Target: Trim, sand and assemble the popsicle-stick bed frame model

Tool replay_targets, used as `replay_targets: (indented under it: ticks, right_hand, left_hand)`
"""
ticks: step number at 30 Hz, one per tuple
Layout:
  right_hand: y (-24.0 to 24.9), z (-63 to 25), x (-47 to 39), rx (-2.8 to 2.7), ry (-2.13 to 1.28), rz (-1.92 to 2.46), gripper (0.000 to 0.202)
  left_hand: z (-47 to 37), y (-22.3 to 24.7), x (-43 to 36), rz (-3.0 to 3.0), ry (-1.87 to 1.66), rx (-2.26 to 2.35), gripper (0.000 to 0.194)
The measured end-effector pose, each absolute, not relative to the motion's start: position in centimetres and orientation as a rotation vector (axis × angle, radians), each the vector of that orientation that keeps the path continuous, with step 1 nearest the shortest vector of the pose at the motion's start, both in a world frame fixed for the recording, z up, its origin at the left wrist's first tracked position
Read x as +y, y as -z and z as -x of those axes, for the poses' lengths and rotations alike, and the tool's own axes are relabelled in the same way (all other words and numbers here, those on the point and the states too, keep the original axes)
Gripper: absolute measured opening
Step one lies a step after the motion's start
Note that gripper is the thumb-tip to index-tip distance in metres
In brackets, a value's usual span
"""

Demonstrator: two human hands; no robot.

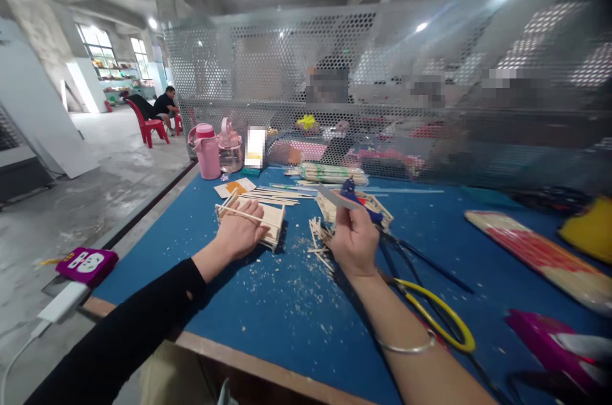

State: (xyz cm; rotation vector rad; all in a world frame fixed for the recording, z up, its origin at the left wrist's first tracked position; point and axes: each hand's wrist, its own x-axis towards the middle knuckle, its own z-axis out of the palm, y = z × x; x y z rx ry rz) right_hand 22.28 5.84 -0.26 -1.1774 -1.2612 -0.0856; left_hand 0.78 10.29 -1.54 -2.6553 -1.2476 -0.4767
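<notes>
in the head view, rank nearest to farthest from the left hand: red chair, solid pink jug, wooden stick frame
1. Wooden stick frame, touching the left hand.
2. Solid pink jug, far left on the table.
3. Red chair, beyond the table, to the left.

A plain black sleeve (pixel 138 325) covers my left arm, loose and creased along its length, and its cuff (pixel 198 272) stops short of the wrist, with a small gap showing in the dark cloth just behind that edge. My left hand (pixel 241 226) comes out of it bare, fingers and all. My right forearm (pixel 389 312) is uncovered as far as I can see it, dressed only with a slim, rounded, silver-coloured bangle (pixel 408 349), its curved metal smooth and shiny.
</notes>
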Motion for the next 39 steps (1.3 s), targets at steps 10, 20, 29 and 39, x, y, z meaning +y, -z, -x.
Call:
replay_targets:
  ticks: [10, 20, 29, 39]
  right_hand:
    - [1.2, -21.4, 6.3, -0.939, -0.842, 1.062, 0.012]
    - [1.7, -20.3, 6.1, -0.697, -1.385, 0.922, 0.016]
    - [2.4, -20.6, 6.8, -0.575, -1.419, 0.938, 0.017]
    - [2.6, -20.6, 6.8, -0.591, -1.402, 0.939, 0.016]
  left_hand:
    - [6.0, 1.9, 8.9, 2.324, 1.815, -1.952, 0.040]
    - [4.3, 2.5, 9.2, 2.517, 1.770, -1.911, 0.012]
    - [5.0, 3.1, 9.7, 2.623, 1.757, -1.937, 0.021]
    - [5.2, 3.5, 9.3, 2.763, 1.594, -1.836, 0.020]
